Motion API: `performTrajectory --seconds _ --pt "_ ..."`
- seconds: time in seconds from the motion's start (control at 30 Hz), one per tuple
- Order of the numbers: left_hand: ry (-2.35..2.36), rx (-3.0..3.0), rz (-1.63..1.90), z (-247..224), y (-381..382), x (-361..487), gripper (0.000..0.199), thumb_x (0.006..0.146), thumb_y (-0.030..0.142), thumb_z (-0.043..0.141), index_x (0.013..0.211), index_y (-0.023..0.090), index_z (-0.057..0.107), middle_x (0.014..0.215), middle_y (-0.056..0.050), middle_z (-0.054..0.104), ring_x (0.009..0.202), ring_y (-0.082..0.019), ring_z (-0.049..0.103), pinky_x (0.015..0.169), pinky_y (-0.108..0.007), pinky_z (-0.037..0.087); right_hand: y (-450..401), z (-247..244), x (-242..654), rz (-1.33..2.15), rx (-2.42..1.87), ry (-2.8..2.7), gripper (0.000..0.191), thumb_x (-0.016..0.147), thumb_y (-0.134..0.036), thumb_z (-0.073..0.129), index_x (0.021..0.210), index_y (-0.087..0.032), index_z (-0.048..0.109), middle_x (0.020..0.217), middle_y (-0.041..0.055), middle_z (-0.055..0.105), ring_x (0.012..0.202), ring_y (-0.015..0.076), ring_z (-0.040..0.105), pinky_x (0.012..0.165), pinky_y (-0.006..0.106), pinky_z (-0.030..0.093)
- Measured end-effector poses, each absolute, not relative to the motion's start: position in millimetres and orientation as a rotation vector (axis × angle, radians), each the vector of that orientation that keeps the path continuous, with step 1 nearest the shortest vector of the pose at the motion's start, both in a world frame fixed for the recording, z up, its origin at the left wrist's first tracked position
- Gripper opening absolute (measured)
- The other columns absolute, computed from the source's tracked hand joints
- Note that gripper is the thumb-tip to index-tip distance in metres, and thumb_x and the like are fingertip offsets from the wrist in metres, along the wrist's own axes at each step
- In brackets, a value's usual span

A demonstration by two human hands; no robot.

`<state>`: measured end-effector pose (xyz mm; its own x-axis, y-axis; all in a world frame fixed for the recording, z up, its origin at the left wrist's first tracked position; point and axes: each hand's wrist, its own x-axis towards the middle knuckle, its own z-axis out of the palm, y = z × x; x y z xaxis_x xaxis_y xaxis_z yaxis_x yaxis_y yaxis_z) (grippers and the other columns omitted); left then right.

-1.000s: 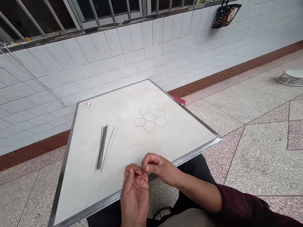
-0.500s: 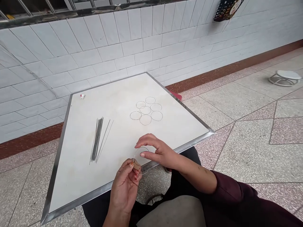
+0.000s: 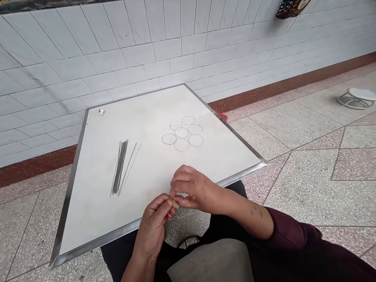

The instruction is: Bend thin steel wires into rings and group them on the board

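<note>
Over the near edge of the white table (image 3: 147, 164), my left hand (image 3: 155, 219) pinches a thin wire ring (image 3: 184, 215) together with a small tan piece (image 3: 175, 204). My right hand (image 3: 195, 190) meets it there, its thumb and fingertips closed on the wire beside the tan piece. Part of the ring is hidden behind the fingers. Several wire rings (image 3: 181, 145) lie in a touching cluster on the table beyond my right hand. To the left lies a bundle of straight dark wires (image 3: 120, 168), with a few loose wires (image 3: 129, 168) beside it.
A small white and red object (image 3: 101, 112) sits near the table's far left corner. The tiled wall (image 3: 164, 58) runs behind the table. On the floor at the right stands a low white stool (image 3: 357, 96). A dark patterned bag (image 3: 289, 8) hangs on the wall.
My right hand, whose fingers were spread apart around the ring, has closed and come against my left fingertips. The view has shifted slightly.
</note>
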<state>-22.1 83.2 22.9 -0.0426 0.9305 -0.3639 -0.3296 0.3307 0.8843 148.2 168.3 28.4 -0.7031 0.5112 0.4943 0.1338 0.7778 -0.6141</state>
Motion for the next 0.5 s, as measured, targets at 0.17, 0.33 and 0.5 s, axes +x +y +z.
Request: performTrajectory --seconds 0.17,0.33,0.5 --pt "1.141 0.641 1.195 23 83 -25 0.025 0.077 0.04 0.076 0.071 0.017 0.07 0.07 -0.002 0.056 0.07 -0.016 0.048 0.071 -0.028 0.04 168 25 146 0.886 -0.585 -2.142 0.01 0.085 -0.011 0.062 0.088 -0.021 0.062 0.086 0.0035 0.062 0.09 0.0196 0.052 0.077 0.031 0.048" --pt "1.164 0.682 1.182 20 83 -24 0.025 0.079 0.04 0.075 0.069 0.018 0.068 0.068 0.0 0.053 0.07 -0.016 0.046 0.071 -0.028 0.039 168 21 147 0.92 -0.564 -2.132 0.01 0.085 -0.011 0.061 0.088 -0.021 0.062 0.088 0.0037 0.061 0.092 0.0196 0.052 0.078 0.032 0.048" --pt "1.204 0.69 1.18 20 85 -20 0.026 0.077 0.041 0.075 0.066 0.019 0.067 0.065 0.001 0.049 0.066 -0.015 0.041 0.067 -0.028 0.036 166 15 147 0.928 -0.608 -2.114 0.014 0.084 -0.008 0.061 0.09 -0.022 0.06 0.089 0.0033 0.061 0.093 0.0197 0.052 0.078 0.032 0.047"
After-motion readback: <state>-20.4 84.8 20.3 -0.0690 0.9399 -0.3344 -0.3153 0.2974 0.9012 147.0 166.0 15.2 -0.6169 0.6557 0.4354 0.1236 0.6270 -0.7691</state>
